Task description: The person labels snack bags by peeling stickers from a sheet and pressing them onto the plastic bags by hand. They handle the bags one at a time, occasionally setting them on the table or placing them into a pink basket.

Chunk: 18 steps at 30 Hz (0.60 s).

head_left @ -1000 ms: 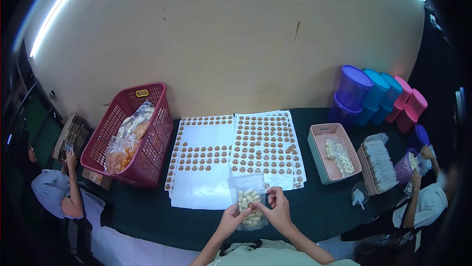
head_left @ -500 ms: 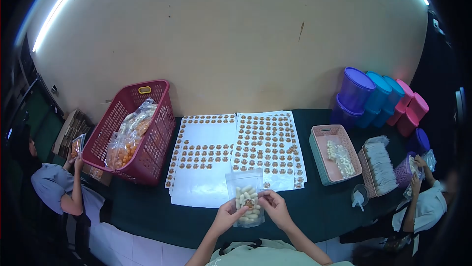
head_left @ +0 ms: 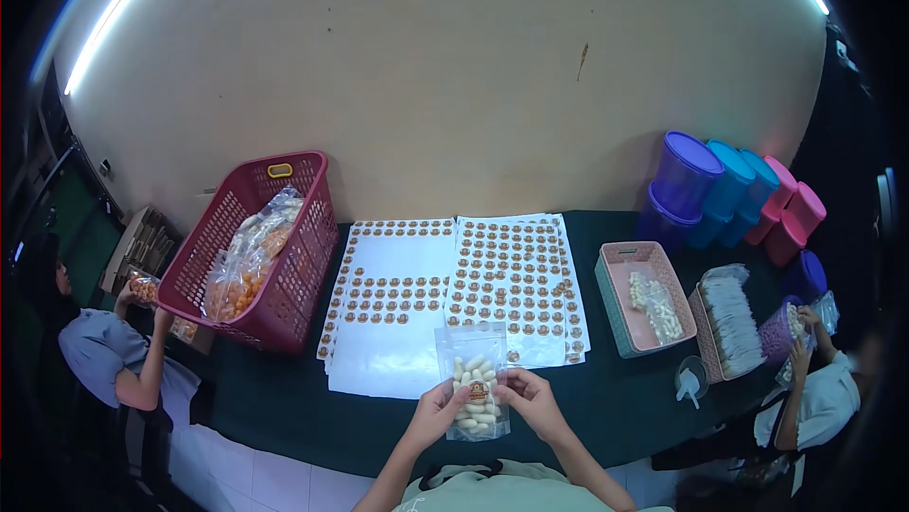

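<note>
A clear pouch (head_left: 486, 351) of white oval pieces is held upright between my two hands, above the table's front edge. A round brown sticker (head_left: 478, 392) sits on its front. My left hand (head_left: 437, 413) grips the pouch's left side, with the thumb beside the sticker. My right hand (head_left: 530, 400) pinches the right edge; its fingertips are partly hidden behind the pouch. Just beyond the pouch lie white sheets (head_left: 388, 360) with rows of the same round stickers, the left sheet with wide bare patches.
A maroon laundry basket (head_left: 327, 256) with filled bags stands left. At right are a pink-lined basket (head_left: 630, 337), a basket of stacked pouches (head_left: 729, 323), a small bowl (head_left: 691, 379) and coloured tubs (head_left: 686, 176). One person (head_left: 104, 360) works at far left, another (head_left: 805, 398) at far right.
My left thumb has shifted left off the sticker, showing more of it. The person at left has lowered the bag in their hands. Both my hands still hold the pouch.
</note>
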Each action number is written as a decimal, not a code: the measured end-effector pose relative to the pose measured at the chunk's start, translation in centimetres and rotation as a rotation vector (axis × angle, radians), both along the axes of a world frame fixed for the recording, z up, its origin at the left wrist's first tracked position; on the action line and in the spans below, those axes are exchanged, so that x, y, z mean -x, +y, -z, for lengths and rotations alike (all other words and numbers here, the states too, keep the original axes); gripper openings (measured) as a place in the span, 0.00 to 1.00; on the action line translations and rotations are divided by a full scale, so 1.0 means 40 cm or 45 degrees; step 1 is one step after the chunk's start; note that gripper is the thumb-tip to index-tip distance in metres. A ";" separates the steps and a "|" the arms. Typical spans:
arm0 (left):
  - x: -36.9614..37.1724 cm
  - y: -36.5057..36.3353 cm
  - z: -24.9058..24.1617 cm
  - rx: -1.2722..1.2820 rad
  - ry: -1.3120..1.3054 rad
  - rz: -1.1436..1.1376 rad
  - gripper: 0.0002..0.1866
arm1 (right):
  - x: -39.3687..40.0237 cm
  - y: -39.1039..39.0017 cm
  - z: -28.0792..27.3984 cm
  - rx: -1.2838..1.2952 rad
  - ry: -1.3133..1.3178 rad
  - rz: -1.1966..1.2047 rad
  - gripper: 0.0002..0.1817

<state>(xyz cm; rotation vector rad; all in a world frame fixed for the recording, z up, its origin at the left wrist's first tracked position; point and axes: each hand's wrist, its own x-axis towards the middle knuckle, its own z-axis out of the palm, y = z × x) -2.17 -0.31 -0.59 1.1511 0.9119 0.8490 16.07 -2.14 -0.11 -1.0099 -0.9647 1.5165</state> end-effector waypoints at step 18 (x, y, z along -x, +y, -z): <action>-0.006 -0.019 -0.059 0.104 -0.093 0.128 0.20 | 0.006 0.005 -0.025 -0.134 -0.144 0.165 0.15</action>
